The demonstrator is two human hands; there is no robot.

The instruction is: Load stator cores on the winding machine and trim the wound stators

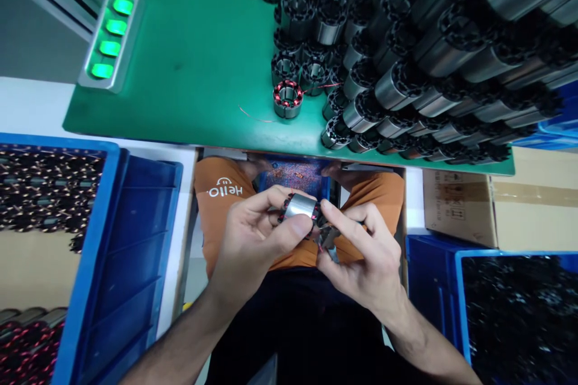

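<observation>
My left hand [253, 234] grips a small metal motor stator [299, 207] with black end caps and red copper windings, held over my lap. My right hand [365, 252] holds a small cutting tool [328, 237] whose tip touches the right end of that stator. Both hands are close together, below the edge of the green work mat [194, 72]. One wound stator [288, 98] stands alone on the mat with a loose thin wire beside it.
A big pile of unwound metal stators [406, 54] fills the mat's right side. Green lit buttons [111, 36] sit at far left. Blue bins [117, 252] of wound stators stand left, another blue bin [510, 307] right, a cardboard box [474, 204] beside it.
</observation>
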